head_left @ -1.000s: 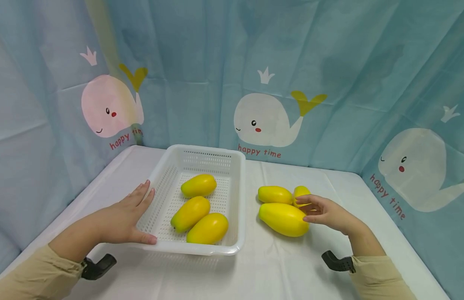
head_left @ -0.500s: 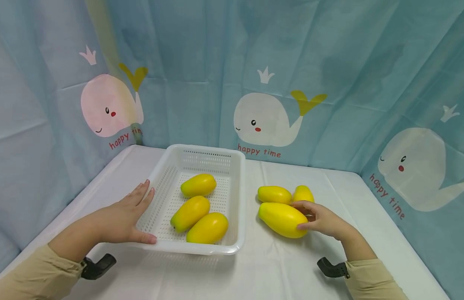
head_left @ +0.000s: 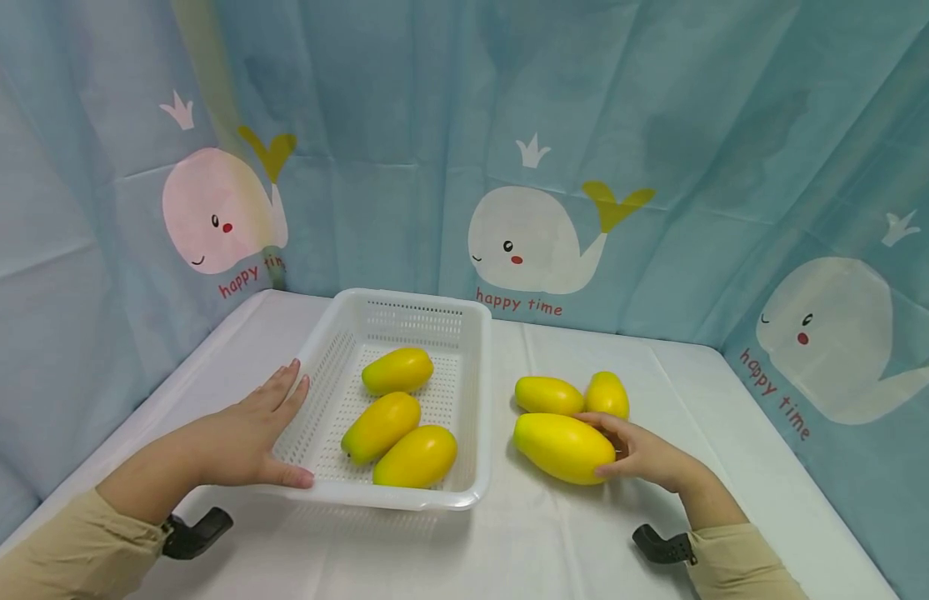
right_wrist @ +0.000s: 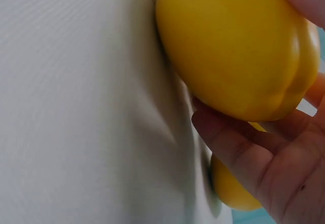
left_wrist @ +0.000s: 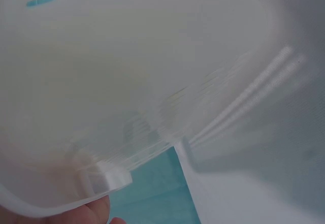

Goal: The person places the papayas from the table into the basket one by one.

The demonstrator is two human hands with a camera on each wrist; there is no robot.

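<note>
The large yellow fruit (head_left: 563,448) lies on white cloth (head_left: 524,550), its end gripped by your right hand (head_left: 647,458); only the right wrist view shows the far fingertips (right_wrist: 207,123). A gap separates fruit and basket (head_left: 482,408), where your spread left hand (head_left: 235,442) rests.

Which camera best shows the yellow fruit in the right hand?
The head view: the yellow fruit shows nearly whole, greenish tip included, the right hand at its other end. The right wrist view is closer but crops it at the top; in the left wrist view I can't make it out.
</note>
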